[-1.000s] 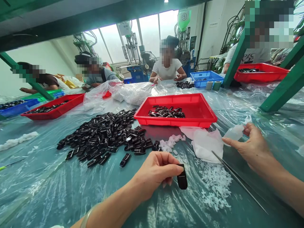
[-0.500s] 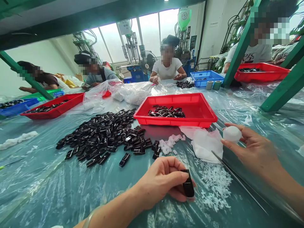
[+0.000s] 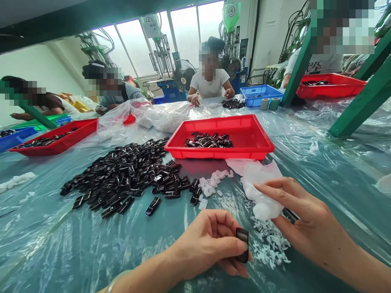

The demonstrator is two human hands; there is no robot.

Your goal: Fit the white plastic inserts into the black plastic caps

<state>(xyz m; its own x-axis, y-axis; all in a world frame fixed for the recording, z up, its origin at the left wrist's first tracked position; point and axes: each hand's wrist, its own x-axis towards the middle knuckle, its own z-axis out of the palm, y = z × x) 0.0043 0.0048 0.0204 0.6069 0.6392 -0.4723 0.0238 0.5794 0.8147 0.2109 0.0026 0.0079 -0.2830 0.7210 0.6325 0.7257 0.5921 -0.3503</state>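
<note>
My left hand (image 3: 210, 244) pinches a small glossy black plastic part (image 3: 242, 243) upright near the table's front edge. My right hand (image 3: 305, 221) holds a small white wad (image 3: 262, 211) between thumb and fingers, just right of the black part. Below it lies a scatter of white scraps (image 3: 270, 244). A white cloth (image 3: 256, 175) lies behind the right hand. A big pile of the same black parts (image 3: 122, 175) spreads to the left. A red tray (image 3: 250, 140) with several black parts inside stands behind.
Clear plastic sheeting covers the green table (image 3: 61, 244). Other people sit at the far side and left, with a red tray (image 3: 55, 138), a blue bin (image 3: 262, 92), tape rolls (image 3: 269, 103) and clear bags (image 3: 159, 116). Green frame posts (image 3: 357, 106) rise at the right.
My right hand has come down and left with the white wad, close to the black part. My left hand has turned the black part upright. The view has shifted slightly.
</note>
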